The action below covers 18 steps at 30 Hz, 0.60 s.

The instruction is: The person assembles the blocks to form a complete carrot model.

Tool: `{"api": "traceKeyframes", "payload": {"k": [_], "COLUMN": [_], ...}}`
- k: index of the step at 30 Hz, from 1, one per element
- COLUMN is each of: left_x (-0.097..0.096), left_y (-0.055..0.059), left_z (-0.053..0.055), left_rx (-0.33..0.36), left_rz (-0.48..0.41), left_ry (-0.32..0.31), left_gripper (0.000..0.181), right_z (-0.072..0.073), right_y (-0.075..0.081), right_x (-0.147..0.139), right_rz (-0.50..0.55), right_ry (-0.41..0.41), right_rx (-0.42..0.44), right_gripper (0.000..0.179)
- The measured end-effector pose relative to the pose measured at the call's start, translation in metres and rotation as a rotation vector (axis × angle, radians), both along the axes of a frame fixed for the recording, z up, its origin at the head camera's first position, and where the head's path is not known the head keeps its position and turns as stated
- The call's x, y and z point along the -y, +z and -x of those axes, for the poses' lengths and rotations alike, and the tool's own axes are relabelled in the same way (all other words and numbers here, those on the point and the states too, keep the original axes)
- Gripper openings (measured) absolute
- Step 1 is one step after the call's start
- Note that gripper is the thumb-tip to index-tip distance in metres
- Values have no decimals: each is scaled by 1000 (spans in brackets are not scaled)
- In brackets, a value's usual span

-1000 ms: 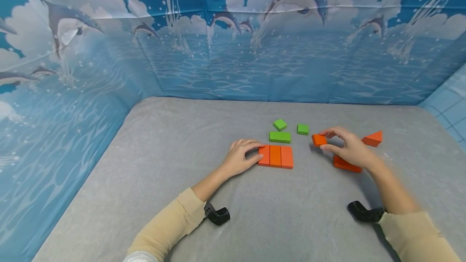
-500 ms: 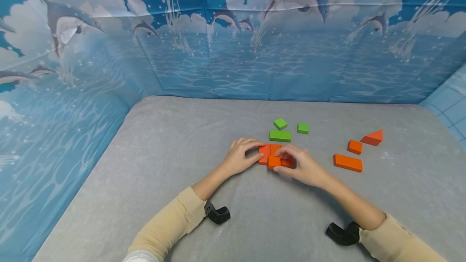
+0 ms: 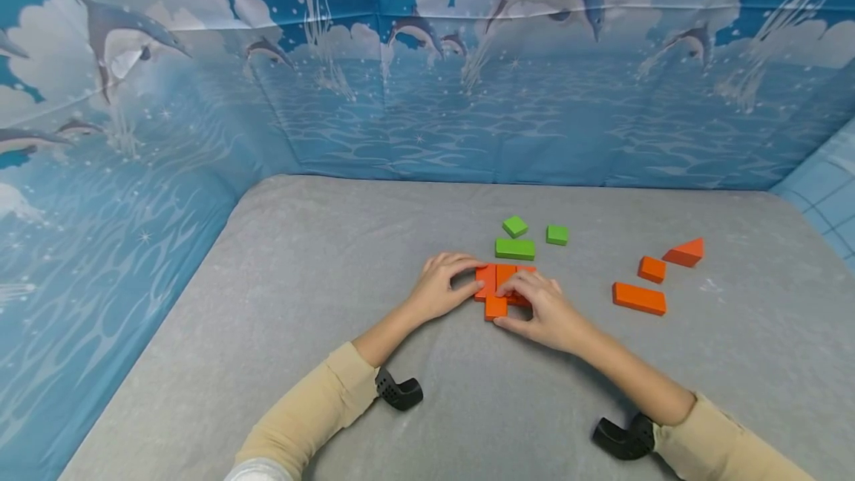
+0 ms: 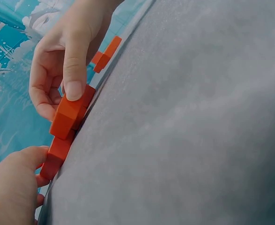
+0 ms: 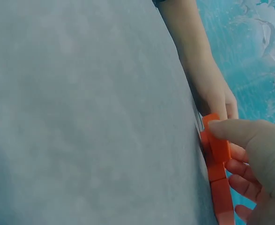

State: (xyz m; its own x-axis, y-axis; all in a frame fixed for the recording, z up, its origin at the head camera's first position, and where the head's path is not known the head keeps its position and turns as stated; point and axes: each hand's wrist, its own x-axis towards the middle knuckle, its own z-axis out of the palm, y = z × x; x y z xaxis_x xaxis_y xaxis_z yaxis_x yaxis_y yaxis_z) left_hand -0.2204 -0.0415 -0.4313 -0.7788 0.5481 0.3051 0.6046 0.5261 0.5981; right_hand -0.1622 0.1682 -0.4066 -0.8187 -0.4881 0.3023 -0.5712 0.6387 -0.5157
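Observation:
Three flat orange blocks lie side by side in a row on the grey cloth. My left hand holds the row's left end, with thumb and fingers on the leftmost block. My right hand pinches a small orange block between thumb and fingers. This small block is at the row's near side, overlapping the seam of the left and middle blocks in the head view. In the right wrist view, the thumb presses on the pinched block. The right fingers hide part of the row's right end.
Behind the row lie a long green block and two small green blocks. To the right are a long orange block, a small orange block and an orange triangle. A dolphin-print curtain borders the cloth.
My right hand has carried the small orange block from the right side leftward to the row, then slightly nearer and left along its near side. My left hand has stayed in place.

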Motion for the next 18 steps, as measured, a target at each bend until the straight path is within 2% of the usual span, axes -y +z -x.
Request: {"api": "traceKeyframes", "payload": {"k": [11, 18], "left_x": [0, -1], "left_y": [-1, -1], "left_z": [0, 0], "left_rx": [-10, -11], "left_rz": [-7, -2], "left_ry": [-3, -3], "left_gripper": [33, 33], "right_z": [-1, -1], "right_y": [-1, -1], "right_x": [3, 3], "right_rz": [-83, -95], "right_ry": [-37, -45], "right_rx": [18, 21], "right_gripper": [32, 34]}}
